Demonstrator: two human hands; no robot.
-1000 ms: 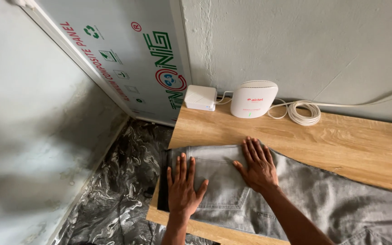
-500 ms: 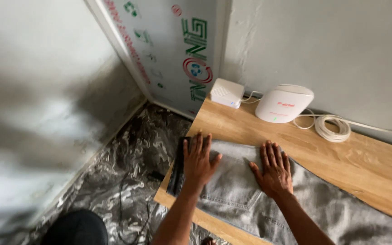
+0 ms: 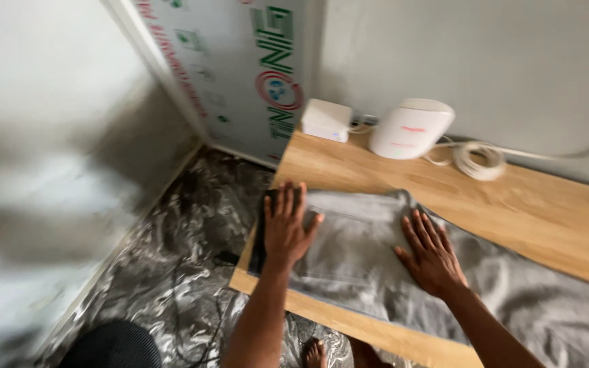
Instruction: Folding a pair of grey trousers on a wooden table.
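Observation:
A pair of grey jeans (image 3: 363,252) lies spread flat on a light wooden table (image 3: 512,204), its waist end toward the table's left edge. My left hand (image 3: 284,225) rests flat on the waistband at that left edge, fingers spread. My right hand (image 3: 431,255) presses flat on the fabric further right, fingers apart. Neither hand grips anything. The legs of the jeans run off the frame to the lower right.
At the back of the table stand a small white box (image 3: 327,120), a rounded white device (image 3: 410,128) and a coiled white cable (image 3: 477,160) against a grey wall. A printed white panel (image 3: 240,75) leans in the corner. Marbled dark floor (image 3: 172,272) lies left; a bare foot (image 3: 315,353) shows below.
My left hand has moved up from the near table edge onto the waistband at the left. My right hand slid slightly right. The view swung left and lower.

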